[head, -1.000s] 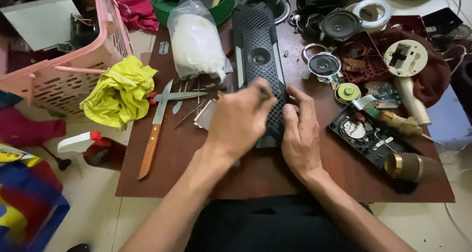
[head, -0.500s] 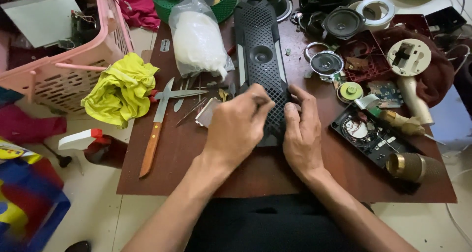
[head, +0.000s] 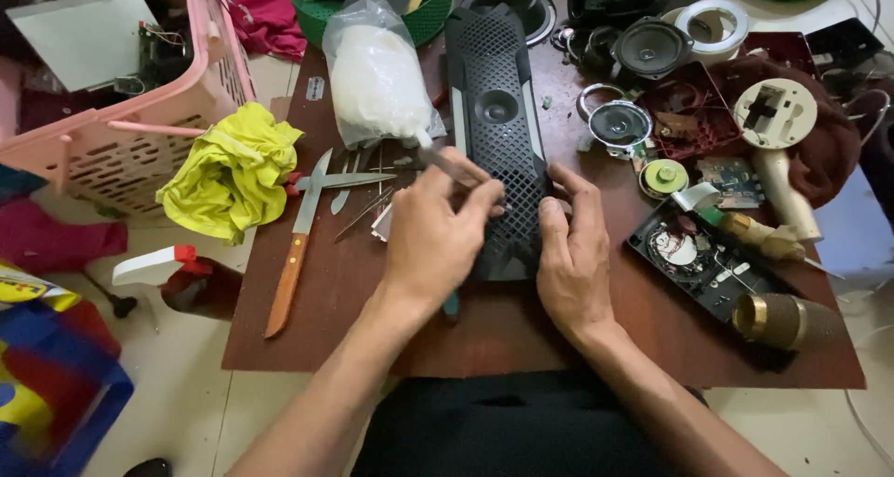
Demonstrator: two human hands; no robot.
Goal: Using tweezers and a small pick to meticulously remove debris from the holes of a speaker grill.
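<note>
Gripping a thin metal tool (head: 445, 165) in my left hand (head: 438, 240), I probe the black speaker grille (head: 498, 114), centre frame; my right hand (head: 573, 258) steadies its edge; grille still seated, removal apparently unfinished.

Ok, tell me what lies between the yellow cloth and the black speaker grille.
In the head view, between the yellow cloth and the black speaker grille lie a wooden-handled knife, scissors and small metal tools.
</note>
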